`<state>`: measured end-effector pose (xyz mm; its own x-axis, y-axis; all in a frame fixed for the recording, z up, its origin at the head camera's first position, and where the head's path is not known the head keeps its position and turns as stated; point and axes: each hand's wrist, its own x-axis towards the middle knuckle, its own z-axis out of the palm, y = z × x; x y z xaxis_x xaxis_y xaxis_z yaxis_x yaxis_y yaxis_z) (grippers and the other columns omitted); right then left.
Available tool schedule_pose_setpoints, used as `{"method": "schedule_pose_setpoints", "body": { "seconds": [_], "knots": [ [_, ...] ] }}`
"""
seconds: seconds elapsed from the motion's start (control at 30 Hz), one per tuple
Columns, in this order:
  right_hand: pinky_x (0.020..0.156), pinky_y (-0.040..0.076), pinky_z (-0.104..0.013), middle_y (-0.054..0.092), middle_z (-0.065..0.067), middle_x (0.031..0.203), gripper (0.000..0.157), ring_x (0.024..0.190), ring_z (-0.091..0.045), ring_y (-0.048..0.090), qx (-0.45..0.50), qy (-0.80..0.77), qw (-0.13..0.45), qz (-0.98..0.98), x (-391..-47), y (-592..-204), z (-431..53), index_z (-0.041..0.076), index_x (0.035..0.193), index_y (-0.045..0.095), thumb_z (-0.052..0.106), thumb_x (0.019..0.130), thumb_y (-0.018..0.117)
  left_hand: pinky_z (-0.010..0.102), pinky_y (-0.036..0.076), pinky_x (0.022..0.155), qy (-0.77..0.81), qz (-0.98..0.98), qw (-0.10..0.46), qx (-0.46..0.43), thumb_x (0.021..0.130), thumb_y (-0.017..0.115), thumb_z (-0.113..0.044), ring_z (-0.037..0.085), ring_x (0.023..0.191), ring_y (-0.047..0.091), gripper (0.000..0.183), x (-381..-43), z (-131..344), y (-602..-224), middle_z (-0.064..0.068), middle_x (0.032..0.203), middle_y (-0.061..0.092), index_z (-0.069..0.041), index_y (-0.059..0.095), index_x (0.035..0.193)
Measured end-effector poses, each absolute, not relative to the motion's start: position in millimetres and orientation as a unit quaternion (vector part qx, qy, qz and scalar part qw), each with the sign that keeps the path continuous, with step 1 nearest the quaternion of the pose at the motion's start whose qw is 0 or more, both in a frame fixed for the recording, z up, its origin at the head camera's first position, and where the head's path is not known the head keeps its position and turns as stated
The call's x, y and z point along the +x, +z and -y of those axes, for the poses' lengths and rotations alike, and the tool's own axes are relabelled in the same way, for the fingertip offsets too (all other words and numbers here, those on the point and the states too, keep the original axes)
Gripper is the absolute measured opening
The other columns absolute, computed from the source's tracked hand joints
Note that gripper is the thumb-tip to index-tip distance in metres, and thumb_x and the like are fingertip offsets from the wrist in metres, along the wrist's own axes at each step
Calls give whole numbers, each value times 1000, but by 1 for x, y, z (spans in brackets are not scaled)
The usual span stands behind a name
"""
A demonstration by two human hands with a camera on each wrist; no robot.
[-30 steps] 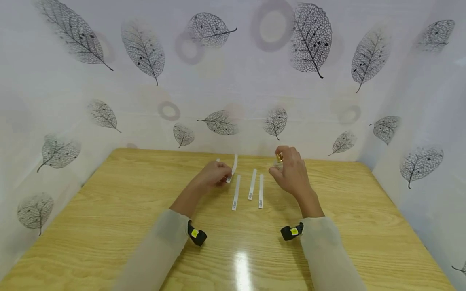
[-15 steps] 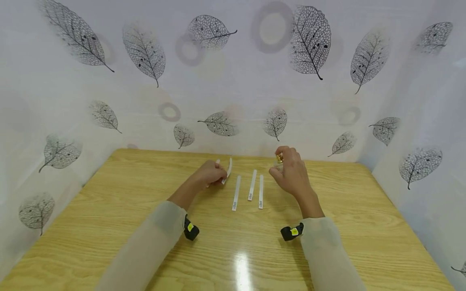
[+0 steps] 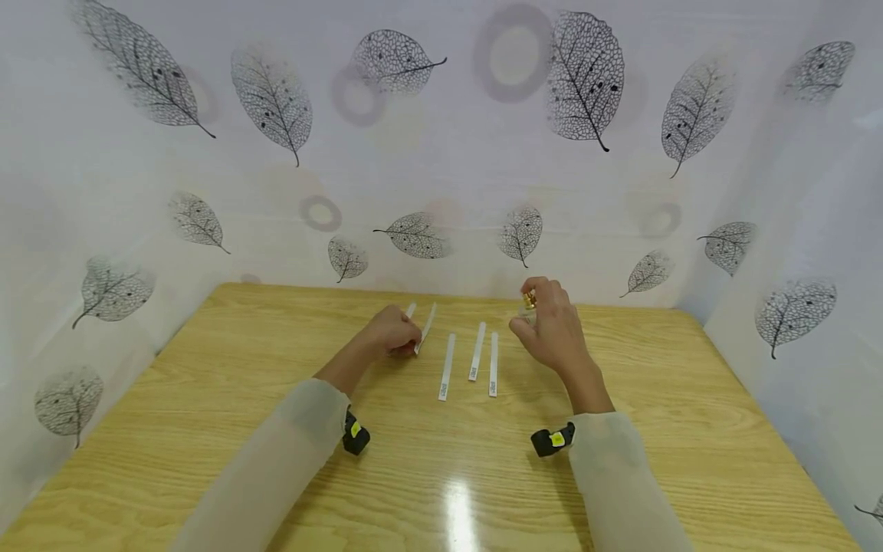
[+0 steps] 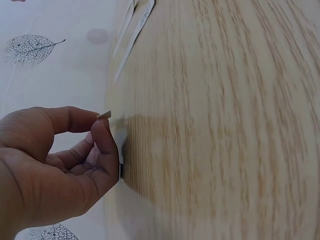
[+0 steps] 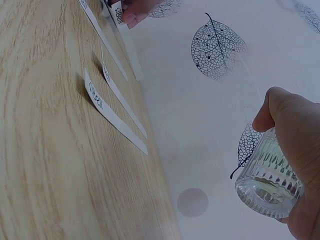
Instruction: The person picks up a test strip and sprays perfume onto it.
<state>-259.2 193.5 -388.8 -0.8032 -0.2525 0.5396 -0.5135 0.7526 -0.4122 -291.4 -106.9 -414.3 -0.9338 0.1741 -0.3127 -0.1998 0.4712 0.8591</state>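
Behind the far edge of the wooden surface [image 3: 207, 414], a leaf-printed backdrop [image 3: 455, 169] is hung; near that edge, right of its middle, a ribbed glass bottle [image 5: 270, 175] with a gold top [image 3: 530, 299] is gripped by the curled fingers of the right hand [image 3: 552, 322]; left of the middle, a white paper strip [image 3: 426, 328] is pinched at its near end by the fingers of the left hand [image 3: 395, 333]; three printed strips [image 3: 477, 351] are laid between the hands, pointing toward the far edge; another strip [image 3: 410, 310] is partly hidden by the left hand, and whether it is held cannot be told.
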Motion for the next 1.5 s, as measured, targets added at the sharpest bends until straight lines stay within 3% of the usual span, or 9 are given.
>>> {"method": "schedule_pose_setpoints", "body": {
  "seconds": [0.23, 0.43, 0.97, 1.27, 1.5],
  "knots": [
    [67, 35, -42, 52, -16, 103, 46, 83, -31, 43, 210, 280, 232, 908, -260, -388, -193, 10, 126, 45, 12, 83, 61, 22, 50, 52, 494, -851, 178, -15, 86, 68, 3, 12, 54, 57, 8, -291, 110, -413, 8, 67, 66, 7, 74, 83],
    [67, 36, -42, 52, -16, 102, 46, 83, -31, 44, 208, 275, 231, 910, -259, -387, -194, 10, 126, 45, 14, 83, 61, 23, 55, 56, 470, -864, 177, -17, 87, 71, 2, 12, 57, 62, 13, -290, 109, -410, 13, 79, 70, 9, 75, 97],
    [65, 36, -42, 52, -16, 100, 46, 80, -30, 44, 211, 279, 229, 908, -259, -386, -195, 10, 126, 45, 14, 83, 61, 24, 56, 55, 450, -876, 170, -17, 87, 75, 0, 13, 57, 63, 6, -291, 106, -411, 10, 72, 71, 5, 77, 88],
    [67, 36, -41, 51, -15, 101, 45, 83, -29, 44, 218, 286, 205, 910, -257, -385, -193, 10, 126, 44, 12, 84, 60, 23, 42, 48, 409, -899, 158, 4, 87, 71, -5, 13, 51, 55, 16, -290, 108, -412, 5, 60, 65, -2, 74, 72],
    [68, 37, -41, 51, -15, 101, 44, 84, -29, 45, 221, 284, 200, 911, -257, -385, -194, 10, 125, 45, 11, 84, 59, 21, 46, 49, 408, -898, 153, 50, 84, 70, -4, 12, 51, 58, 12, -281, 106, -411, 2, 58, 63, -1, 74, 73]
  ]
}}
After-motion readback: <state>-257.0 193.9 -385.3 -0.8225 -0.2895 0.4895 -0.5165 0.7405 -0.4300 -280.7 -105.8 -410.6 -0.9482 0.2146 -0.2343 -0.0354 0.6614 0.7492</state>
